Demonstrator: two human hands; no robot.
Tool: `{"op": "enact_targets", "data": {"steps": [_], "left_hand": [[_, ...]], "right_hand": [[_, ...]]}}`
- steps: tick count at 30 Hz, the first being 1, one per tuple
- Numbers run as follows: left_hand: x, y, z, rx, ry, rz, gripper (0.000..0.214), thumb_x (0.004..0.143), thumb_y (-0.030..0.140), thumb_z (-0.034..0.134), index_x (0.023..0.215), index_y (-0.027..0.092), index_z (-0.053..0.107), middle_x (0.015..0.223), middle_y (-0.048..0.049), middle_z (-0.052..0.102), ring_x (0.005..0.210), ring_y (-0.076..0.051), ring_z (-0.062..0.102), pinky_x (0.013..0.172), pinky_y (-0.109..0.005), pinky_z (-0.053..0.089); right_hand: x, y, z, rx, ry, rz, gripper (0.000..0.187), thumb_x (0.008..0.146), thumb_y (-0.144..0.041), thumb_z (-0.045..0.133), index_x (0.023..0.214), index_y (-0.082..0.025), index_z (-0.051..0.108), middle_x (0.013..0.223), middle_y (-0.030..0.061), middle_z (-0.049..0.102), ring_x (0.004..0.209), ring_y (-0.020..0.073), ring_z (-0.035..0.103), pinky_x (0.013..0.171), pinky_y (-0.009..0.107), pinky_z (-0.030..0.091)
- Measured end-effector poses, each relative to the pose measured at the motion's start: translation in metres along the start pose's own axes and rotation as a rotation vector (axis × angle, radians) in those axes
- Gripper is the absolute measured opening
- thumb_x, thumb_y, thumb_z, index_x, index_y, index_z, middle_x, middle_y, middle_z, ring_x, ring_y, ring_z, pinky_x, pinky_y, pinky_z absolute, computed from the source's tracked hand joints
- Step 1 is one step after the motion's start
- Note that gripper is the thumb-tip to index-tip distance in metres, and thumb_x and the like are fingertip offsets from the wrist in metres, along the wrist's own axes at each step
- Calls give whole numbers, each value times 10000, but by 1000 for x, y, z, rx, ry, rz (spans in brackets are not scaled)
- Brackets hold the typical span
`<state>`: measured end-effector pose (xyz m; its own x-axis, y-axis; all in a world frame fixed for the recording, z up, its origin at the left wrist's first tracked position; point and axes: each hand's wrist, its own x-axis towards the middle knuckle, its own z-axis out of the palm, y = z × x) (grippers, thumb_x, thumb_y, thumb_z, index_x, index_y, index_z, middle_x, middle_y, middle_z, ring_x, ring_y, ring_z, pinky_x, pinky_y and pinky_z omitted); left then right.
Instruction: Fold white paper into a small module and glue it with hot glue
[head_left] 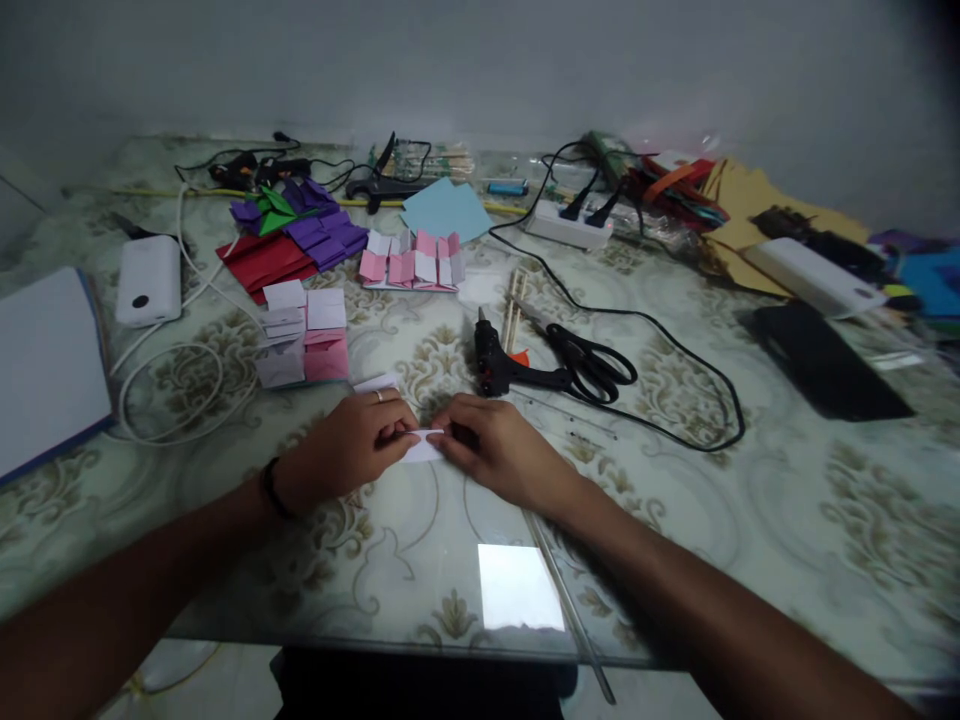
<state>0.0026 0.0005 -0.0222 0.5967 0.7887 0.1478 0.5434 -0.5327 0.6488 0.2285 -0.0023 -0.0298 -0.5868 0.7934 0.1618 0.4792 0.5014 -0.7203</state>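
Note:
A small piece of white paper (424,447) is pinched between my two hands just above the table's near middle. My left hand (358,440), with a ring and a dark wristband, grips its left end with closed fingers. At the paper's right end, my right hand (495,445) is also closed in a pinch. Another white paper piece (377,383) lies just behind my left hand. Folded pink and white paper pieces (326,355) sit to the left, and a similar pink and white set (420,262) lies farther back. A black glue gun (510,368) rests beyond my right hand.
Black scissors (592,362) lie beside the glue gun, whose cord loops right. A phone (829,360) is at right, a white power bank (150,280) at left. Purple folded paper (326,238), light blue sheets (448,208) and a power strip (571,225) are farther back. A metal rod (574,605) overhangs the near edge.

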Motion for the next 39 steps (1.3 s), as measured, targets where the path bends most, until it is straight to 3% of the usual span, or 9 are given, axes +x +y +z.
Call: {"op": "enact_targets", "data": {"steps": [5, 15, 24, 34, 39], "left_hand": [[-2, -1, -7, -39, -60, -27, 106, 979, 169, 612, 940, 156, 711, 833, -13, 673, 754, -140, 597, 711, -269, 431], [-5, 4, -2, 68, -73, 78, 137, 896, 60, 640, 811, 165, 623, 714, 33, 557, 654, -124, 483, 636, -266, 360], [-10, 4, -1, 143, -131, 80, 163, 921, 58, 603, 802, 169, 587, 809, 9, 558, 714, -142, 514, 672, -297, 370], [-9, 5, -2, 140, -132, 125, 140, 954, 53, 590, 878, 154, 652, 892, -28, 643, 839, -170, 599, 748, -302, 428], [-11, 2, 0, 149, -107, 162, 126, 973, 75, 577, 950, 153, 672, 925, -45, 665, 851, -182, 623, 754, -307, 450]], "right_hand": [[0, -1, -3, 32, -13, 23, 89, 947, -91, 636, 908, -155, 683, 818, 23, 652, 714, 151, 603, 661, 253, 435], [-5, 1, 5, -70, -58, -75, 15, 930, -162, 669, 932, -173, 658, 878, 45, 638, 758, 180, 617, 674, 271, 450], [-7, 1, 0, -11, -66, -108, 36, 922, -156, 663, 916, -189, 648, 843, 27, 649, 742, 170, 617, 676, 260, 442], [-6, 3, 2, -4, -38, -98, 200, 983, -217, 667, 795, -191, 604, 755, 9, 624, 675, 153, 600, 636, 251, 430], [-7, 3, -1, 7, -11, -149, 71, 994, -246, 655, 956, -186, 659, 879, 51, 680, 746, 173, 638, 675, 273, 485]]}}
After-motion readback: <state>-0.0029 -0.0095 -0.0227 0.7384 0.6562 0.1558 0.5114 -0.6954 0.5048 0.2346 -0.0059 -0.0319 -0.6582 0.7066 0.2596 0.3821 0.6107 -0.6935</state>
